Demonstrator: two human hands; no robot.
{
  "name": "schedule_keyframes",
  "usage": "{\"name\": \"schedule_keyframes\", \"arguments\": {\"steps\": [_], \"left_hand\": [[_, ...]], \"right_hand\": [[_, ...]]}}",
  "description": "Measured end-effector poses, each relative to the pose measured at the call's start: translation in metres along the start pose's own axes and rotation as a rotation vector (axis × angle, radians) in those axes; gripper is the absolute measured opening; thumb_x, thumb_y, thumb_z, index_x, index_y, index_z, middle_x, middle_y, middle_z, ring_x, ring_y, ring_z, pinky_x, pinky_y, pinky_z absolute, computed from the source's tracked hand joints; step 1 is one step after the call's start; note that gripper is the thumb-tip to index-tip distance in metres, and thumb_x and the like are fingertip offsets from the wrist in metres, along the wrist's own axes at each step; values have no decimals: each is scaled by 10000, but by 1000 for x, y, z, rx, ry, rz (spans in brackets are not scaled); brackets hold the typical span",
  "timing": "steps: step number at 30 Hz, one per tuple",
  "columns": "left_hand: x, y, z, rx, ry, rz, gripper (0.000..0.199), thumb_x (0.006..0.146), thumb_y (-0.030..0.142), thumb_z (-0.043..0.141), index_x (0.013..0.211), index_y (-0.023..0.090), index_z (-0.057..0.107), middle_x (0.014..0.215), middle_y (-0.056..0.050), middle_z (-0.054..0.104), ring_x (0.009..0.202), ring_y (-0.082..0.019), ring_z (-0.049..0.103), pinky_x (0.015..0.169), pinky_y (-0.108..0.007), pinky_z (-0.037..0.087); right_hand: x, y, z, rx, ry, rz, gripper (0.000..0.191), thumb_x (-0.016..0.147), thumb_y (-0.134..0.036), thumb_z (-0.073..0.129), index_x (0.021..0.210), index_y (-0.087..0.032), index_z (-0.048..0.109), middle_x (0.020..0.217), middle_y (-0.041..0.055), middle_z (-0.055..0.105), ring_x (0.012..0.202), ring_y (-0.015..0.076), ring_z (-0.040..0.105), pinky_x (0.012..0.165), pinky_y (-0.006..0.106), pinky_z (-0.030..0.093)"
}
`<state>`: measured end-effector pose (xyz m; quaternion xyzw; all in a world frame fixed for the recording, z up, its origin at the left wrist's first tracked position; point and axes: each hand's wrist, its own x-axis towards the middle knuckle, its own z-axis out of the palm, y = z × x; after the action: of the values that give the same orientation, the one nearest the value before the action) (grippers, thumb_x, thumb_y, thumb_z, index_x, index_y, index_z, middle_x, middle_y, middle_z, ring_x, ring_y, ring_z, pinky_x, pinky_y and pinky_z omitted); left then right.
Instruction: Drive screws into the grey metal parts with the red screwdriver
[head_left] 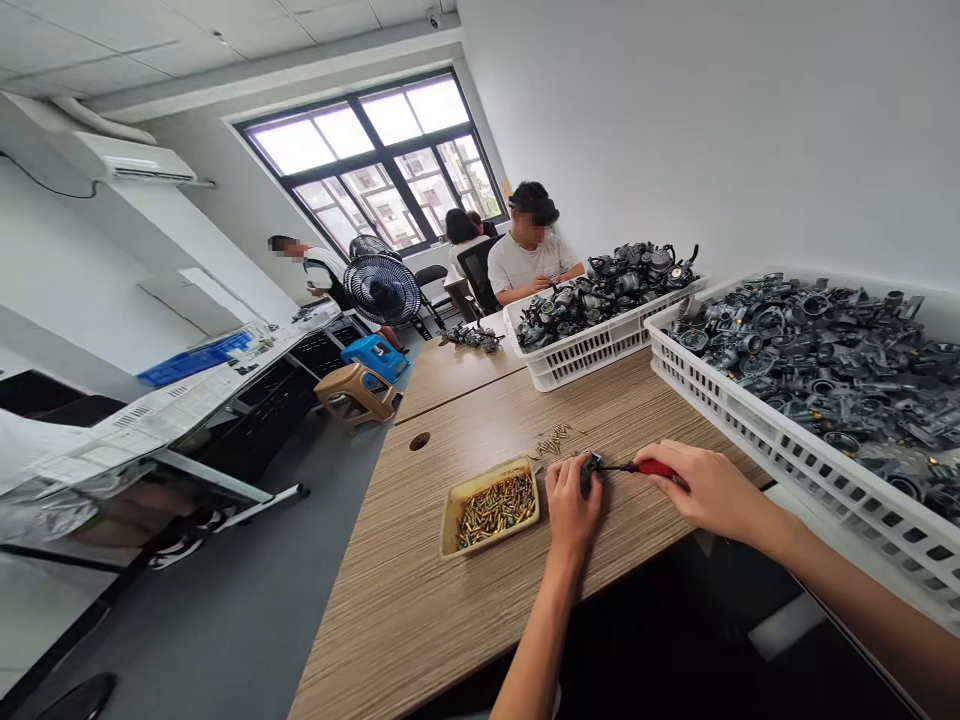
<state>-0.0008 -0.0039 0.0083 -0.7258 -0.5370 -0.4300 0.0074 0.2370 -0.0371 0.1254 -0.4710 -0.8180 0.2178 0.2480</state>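
My left hand [573, 500] is closed around a small dark metal carburetor body [590, 474] at the table's near edge. A screwdriver [652, 467] with a red handle is gripped in my right hand [705, 487]. Its dark shaft points left, and the tip meets the carburetor body; the exact contact spot is too small to make out. Left of my left hand stands a cream plastic tray [448, 525] holding many small brass jets [496, 508]. Beyond my hands, a loose pile of similar brass pieces [553, 440] lies on the wood-grain table [397, 590].
A white basket [739, 410] of metal carburetor bodies fills the right side. Behind it, another white basket [592, 362] holds whole carburetors. More metal parts [472, 337] lie at the table's far end. A co-worker [529, 255] sits there. Stools [358, 392] and a fan [382, 288] stand left.
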Motion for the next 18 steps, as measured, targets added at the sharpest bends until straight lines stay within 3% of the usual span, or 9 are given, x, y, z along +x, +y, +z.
{"name": "schedule_keyframes", "arguments": {"steps": [14,18], "left_hand": [[0,2,-2,13,-7,-3,279,951,163,605,1211,240,667,1089,-50,752,1020,-243,603,971,-393,494],[0,2,-1,11,-3,1,275,950,169,605,1208,238,673,1082,-51,753,1011,-246,604,971,-404,499]], "right_hand": [[0,2,3,-44,37,6,200,1029,-264,469,1148,-298,625,1080,22,749,947,218,729,763,301,498],[0,-1,4,-125,28,63,164,1051,-345,472,1078,-281,621,946,20,769,858,238,742,675,292,441]]}}
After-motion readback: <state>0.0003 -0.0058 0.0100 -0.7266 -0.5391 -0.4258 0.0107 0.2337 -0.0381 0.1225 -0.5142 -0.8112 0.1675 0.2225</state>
